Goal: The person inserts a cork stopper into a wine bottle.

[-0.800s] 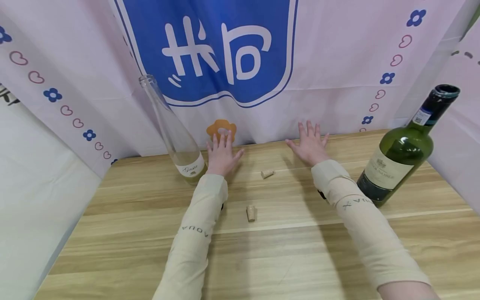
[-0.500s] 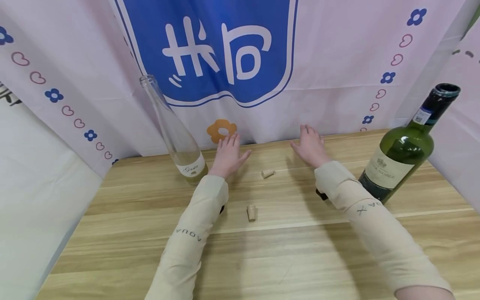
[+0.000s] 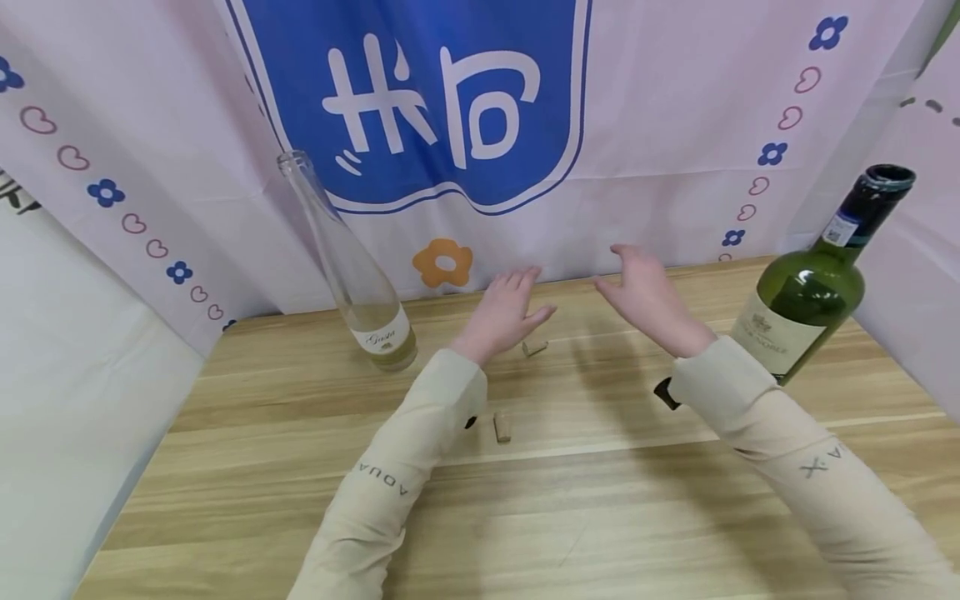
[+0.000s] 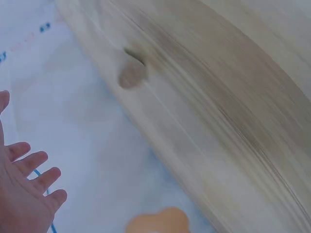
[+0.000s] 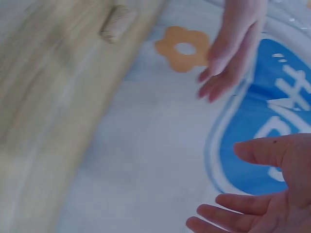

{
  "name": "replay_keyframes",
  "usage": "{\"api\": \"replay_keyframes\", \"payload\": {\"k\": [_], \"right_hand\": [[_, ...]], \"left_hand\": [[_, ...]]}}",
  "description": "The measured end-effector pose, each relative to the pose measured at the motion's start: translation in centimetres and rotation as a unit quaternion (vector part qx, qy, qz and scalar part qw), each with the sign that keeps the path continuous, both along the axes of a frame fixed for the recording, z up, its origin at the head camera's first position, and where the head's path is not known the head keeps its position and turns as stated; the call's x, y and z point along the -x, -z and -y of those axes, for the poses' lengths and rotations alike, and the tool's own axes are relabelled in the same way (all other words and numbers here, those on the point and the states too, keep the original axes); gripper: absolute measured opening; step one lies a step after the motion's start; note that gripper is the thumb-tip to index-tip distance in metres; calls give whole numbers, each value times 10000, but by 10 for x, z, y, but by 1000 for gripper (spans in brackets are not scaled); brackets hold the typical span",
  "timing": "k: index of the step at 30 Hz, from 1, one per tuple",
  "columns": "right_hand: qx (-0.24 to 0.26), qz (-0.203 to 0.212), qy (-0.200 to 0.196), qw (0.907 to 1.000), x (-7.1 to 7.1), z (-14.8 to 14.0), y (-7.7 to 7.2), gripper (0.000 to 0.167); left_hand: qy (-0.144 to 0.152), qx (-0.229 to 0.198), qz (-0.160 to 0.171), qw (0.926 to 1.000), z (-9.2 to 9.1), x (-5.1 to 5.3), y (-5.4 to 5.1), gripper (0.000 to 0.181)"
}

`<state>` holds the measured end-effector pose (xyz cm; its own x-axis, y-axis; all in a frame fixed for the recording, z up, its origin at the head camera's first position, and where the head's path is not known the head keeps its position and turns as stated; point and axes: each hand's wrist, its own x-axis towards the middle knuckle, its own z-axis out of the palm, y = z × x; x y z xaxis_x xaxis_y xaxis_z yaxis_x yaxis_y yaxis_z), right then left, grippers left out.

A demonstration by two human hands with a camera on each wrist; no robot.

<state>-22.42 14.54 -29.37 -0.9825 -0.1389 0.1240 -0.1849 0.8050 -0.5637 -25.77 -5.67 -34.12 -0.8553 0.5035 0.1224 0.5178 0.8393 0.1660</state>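
Note:
In the head view the left hand [image 3: 501, 318] hovers over the table's back part, fingers extended and thumb apart, holding nothing. One cork [image 3: 534, 348] lies just beyond its thumb side; a second cork [image 3: 502, 427] lies nearer the front. The right hand [image 3: 651, 302], also empty, is held palm inward with its thumb spread. Both hands appear in the right wrist view, the left [image 5: 233, 48] above the right [image 5: 272, 189], and a cork [image 5: 118, 23] lies on the table there. The left wrist view shows the left palm [image 4: 24, 184] with relaxed fingers and a blurred cork [image 4: 132, 73].
A clear glass bottle [image 3: 360, 283] with a white label stands at the back left of the wooden table [image 3: 285, 467]. On the right stands a green wine bottle [image 3: 806, 292], partly behind the right sleeve. A printed cloth [image 3: 660, 100] hangs along the back edge.
The left hand has moved right, away from the clear bottle, towards the cork at the back. The right hand has turned palm inward and shifted slightly right. Bottles and corks stay in place.

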Motion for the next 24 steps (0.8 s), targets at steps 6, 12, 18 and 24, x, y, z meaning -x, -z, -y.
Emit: {"api": "replay_keyframes", "payload": {"k": [6,12,18,24], "right_hand": [[-1,-401,20,9992,-29,-10,-19,58],[-71,-791,117,9968,-59,-24,-31,56],[-12,-1510,199,9883,-83,-36,-35,46],[93,-2561,338,9660,-101,-49,-34,37]], "left_hand": [[211,16,122,9997,-24,-8,-6,67],[638,-176,42,9978,-52,-15,-7,68],[864,-298,203,9956,-80,-24,-12,73],[1045,-615,705,9901,-107,-33,-16,76]]}}
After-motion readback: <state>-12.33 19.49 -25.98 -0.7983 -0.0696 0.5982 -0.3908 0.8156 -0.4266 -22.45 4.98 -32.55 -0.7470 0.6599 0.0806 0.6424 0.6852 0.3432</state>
